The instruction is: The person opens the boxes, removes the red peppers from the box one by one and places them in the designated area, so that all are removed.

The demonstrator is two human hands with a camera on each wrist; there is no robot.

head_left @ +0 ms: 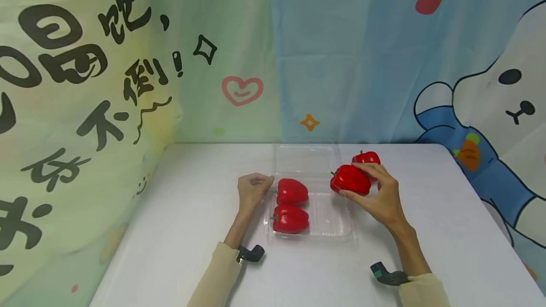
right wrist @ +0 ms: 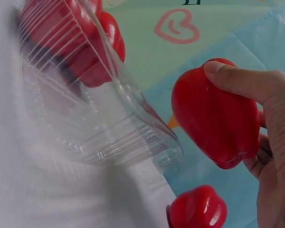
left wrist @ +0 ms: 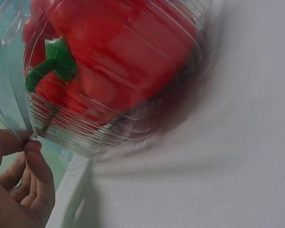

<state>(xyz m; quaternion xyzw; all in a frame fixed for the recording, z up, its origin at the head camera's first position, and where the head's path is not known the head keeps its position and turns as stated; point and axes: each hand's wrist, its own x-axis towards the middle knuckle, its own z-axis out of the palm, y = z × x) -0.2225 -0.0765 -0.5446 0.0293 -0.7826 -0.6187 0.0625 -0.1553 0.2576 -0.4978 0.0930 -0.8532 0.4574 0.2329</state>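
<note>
The left hand [head_left: 254, 189] is at the left edge of the clear plastic box [head_left: 330, 214]. Its thumb and forefinger are pressed together, pinching the thin rim of the box; the other fingers are loosely bent. The right hand [head_left: 378, 198] is at the right rear of the box. Its thumb and fingers are parted by the width of one red pepper [head_left: 351, 180] and grip it from opposite sides. From where I stand, this pepper is clear of the table, near the box's right edge, with its green stem toward the left.

Two peppers are seated in the left half of the box, one behind the other: the rear pepper [head_left: 292, 192] and the front pepper [head_left: 290, 219]. Both lie on their sides, stems toward the left edge. The spare pepper [head_left: 367, 157] rests to the right of the box, toward the back, partly covered by the right hand. The lid [head_left: 304, 159] is open behind the box.

The box stands on a white table [head_left: 204, 169]. Beyond it hangs a printed curtain [head_left: 332, 22]: pale green with a pink heart behind the box, blue to the right with a white cartoon bear [head_left: 482, 94], and yellowish with black lettering [head_left: 98, 122] to the left.
</note>
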